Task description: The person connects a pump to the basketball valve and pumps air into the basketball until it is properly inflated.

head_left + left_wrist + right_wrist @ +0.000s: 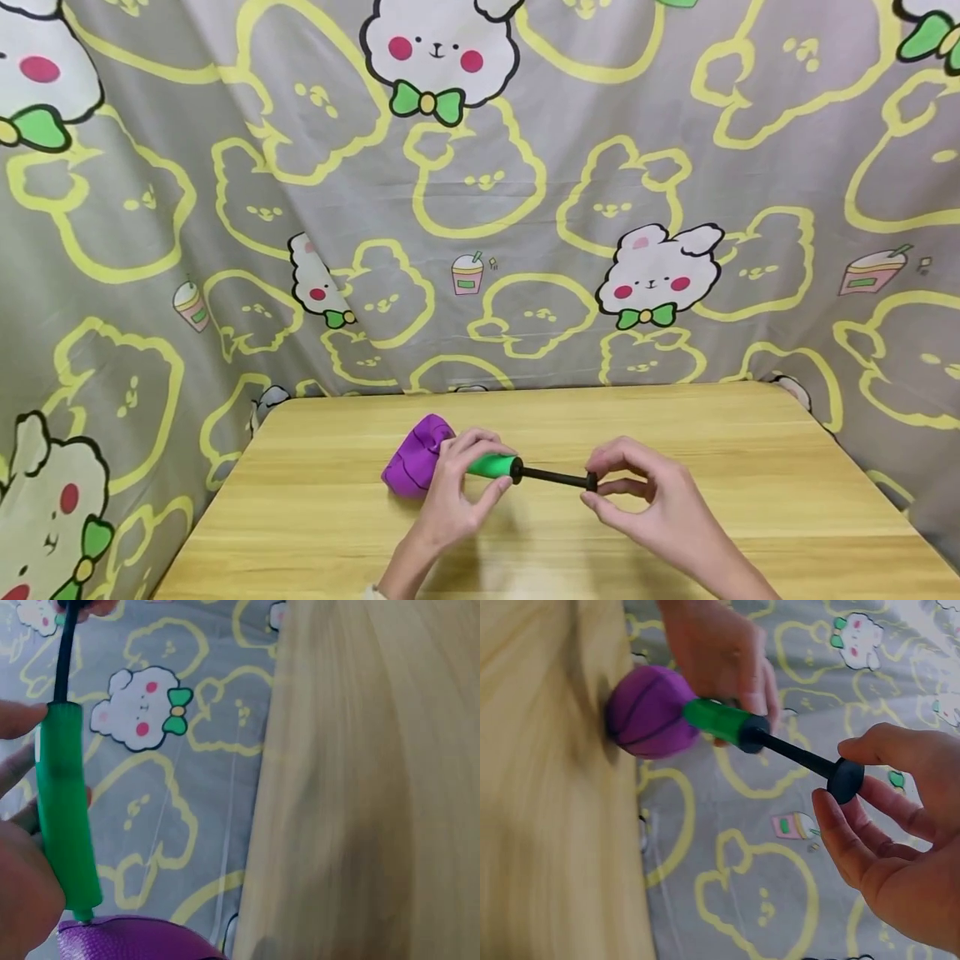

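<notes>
A small green hand pump (491, 466) points its nozzle end into a purple ball (411, 462), which looks partly caved in with a crease in the head view. My left hand (459, 487) grips the pump's barrel, thumb near its black collar. The black plunger rod (553, 476) is pulled well out of the barrel. At its end, my right hand (652, 496) pinches the round black handle (846, 780) between thumb and fingers. In the left wrist view the nozzle (84, 915) meets the ball's surface; its tip is hidden.
The pump is held over a light wooden table (315, 533). Behind and beside the table hangs a grey curtain (510, 250) printed with yellow outlines and white rabbit faces.
</notes>
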`<state>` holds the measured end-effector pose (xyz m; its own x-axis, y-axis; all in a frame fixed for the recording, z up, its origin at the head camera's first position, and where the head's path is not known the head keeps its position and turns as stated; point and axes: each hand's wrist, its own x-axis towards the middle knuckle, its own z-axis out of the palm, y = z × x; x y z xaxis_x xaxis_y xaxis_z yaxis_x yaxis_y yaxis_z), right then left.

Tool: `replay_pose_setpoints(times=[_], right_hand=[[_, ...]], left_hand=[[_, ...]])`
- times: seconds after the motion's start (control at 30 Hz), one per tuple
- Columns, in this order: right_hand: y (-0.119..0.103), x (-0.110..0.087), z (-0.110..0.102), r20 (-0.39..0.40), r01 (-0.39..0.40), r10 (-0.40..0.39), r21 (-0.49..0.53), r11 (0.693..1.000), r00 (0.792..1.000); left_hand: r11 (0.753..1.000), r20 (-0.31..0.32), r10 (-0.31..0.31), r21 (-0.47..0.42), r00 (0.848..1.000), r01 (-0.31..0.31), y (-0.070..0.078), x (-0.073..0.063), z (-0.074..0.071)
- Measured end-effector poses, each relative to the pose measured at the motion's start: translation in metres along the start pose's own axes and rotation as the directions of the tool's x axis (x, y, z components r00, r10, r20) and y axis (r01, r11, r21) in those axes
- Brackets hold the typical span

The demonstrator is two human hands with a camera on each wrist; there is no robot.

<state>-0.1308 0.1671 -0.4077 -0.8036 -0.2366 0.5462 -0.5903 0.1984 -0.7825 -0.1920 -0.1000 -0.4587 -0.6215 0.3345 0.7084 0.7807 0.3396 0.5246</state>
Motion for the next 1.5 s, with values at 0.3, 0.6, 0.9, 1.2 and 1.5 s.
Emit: replay_pose_setpoints(times=[0.3,0.6,0.9,1.2,1.5], right_hand=[[-0.019,0.002,-0.028,0.007,-0.023,0.024,-0.090,0.996,1.000],[-0.009,-0.004,-0.018,-0.003,0.077,-0.077,-0.026,0.997,0.997],[0.012,-0.004,0.017,-0.092,0.167,-0.172,-0.053,0.985,0.981],[0.031,0.000,0.050,-0.095,0.182,-0.179,0.020,0.983,0.979],[0.038,-0.003,0.051,-0.127,0.185,-0.195,-0.088,0.979,0.972]], left_hand=[[0.999,-0.033,-0.007,-0.046,0.999,0.005,0.001,0.008,0.003],[0.998,-0.074,-0.024,-0.064,0.997,0.020,0.005,-0.003,0.010],[0.999,-0.082,0.010,-0.051,0.997,-0.014,0.008,-0.004,0.011],[0.999,-0.044,-0.027,-0.019,0.999,0.026,0.010,-0.014,0.010],[0.994,0.017,-0.113,0.000,0.993,0.113,0.014,-0.010,0.018]])
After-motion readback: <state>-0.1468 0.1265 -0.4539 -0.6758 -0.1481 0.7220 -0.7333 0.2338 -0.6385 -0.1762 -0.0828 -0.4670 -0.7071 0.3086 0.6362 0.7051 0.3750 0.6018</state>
